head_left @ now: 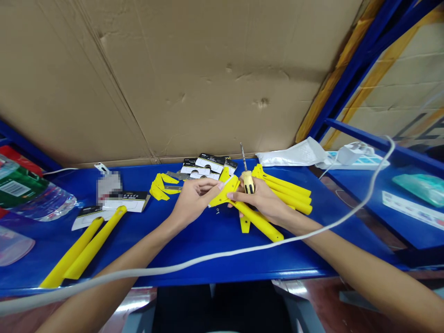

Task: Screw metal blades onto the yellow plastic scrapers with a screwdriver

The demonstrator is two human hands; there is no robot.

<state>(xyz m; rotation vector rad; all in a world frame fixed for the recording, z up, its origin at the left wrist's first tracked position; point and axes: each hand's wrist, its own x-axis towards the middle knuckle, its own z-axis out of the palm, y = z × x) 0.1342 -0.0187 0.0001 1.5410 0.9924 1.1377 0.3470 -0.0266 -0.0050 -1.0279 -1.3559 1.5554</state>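
My left hand (pixel 193 200) pinches the wide flat head of a yellow scraper (pixel 257 219) near the middle of the blue table. Its long handle slants down to the right, under my right hand (pixel 268 202). That hand is closed around a screwdriver (pixel 248 179) with a pale handle, its shaft pointing up, and its fingers also steady the scraper head. A yellow flat piece (pixel 245 225) lies below the handle. Just under the scraper head are small metal bits (pixel 218 211), too small to name. More yellow handles (pixel 289 194) lie beside my right hand.
Yellow scraper head pieces (pixel 158 187) and black-and-white cards (pixel 210 163) lie behind my left hand. Two yellow handles (pixel 85 249) rest at left, near a large plastic bottle (pixel 34 189). A white cable (pixel 208 256) hangs across the front. A white plastic bag (pixel 291 153) and power strip (pixel 354 160) are at back right.
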